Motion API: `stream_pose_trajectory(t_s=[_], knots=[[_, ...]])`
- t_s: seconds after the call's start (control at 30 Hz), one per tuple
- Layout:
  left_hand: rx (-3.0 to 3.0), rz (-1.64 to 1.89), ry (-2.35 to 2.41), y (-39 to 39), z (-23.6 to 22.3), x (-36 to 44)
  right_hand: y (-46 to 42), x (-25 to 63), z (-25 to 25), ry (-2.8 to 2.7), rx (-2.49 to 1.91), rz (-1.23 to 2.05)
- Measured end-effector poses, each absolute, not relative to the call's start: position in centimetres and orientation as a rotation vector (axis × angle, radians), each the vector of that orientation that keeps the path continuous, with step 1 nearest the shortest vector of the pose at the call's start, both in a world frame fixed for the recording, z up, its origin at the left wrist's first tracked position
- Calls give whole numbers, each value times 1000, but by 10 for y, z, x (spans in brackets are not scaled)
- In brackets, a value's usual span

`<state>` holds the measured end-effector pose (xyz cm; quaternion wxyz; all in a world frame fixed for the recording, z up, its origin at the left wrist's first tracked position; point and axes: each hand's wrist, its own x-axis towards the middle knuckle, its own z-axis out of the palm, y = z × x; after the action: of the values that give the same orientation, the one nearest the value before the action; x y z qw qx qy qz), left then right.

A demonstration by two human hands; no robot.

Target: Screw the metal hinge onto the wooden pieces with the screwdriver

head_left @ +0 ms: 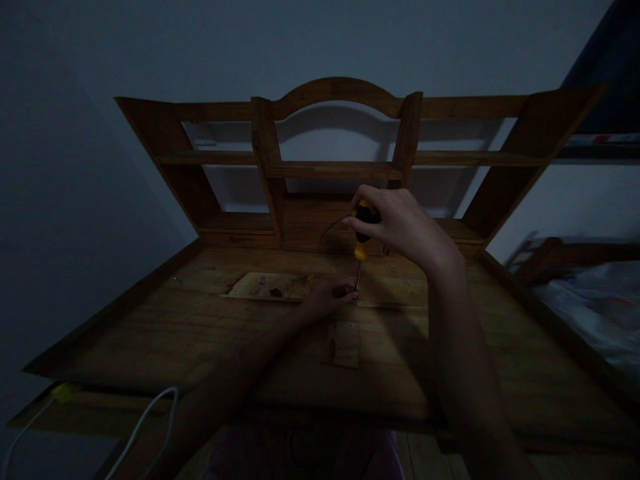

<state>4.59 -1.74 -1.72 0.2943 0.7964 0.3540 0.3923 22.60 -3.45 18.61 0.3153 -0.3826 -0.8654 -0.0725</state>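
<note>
My right hand [400, 227] is closed around the black and yellow handle of a screwdriver [361, 248], held upright with its thin shaft pointing down at the wooden desk top [200, 333]. My left hand [327, 298] lies low on the desk with its fingertips pinched beside the screwdriver's tip; what they pinch is too small and dark to make out. The tip meets a paler wooden strip [280, 287] lying across the desk. A small wooden piece [345, 343] rests just in front of my left hand.
A wooden hutch with shelves and an arched top [335, 93] stands at the back of the desk against a pale wall. A white cable [145, 420] hangs over the front left edge. A bed with light bedding [595, 313] is at the right. The room is dim.
</note>
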Motion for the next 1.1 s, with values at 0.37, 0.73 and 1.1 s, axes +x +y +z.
stream_pose_trajectory(t_s=[0.37, 0.73, 1.1], knots=[[2080, 1039, 920, -16, -21, 46, -31, 223, 184, -2268, -1073, -227], [2105, 1038, 938, -16, -20, 47, -37, 219, 182, -2311, -1087, -138], [2145, 1042, 925, -16, -21, 47, -35, 219, 182, -2274, -1177, -218]])
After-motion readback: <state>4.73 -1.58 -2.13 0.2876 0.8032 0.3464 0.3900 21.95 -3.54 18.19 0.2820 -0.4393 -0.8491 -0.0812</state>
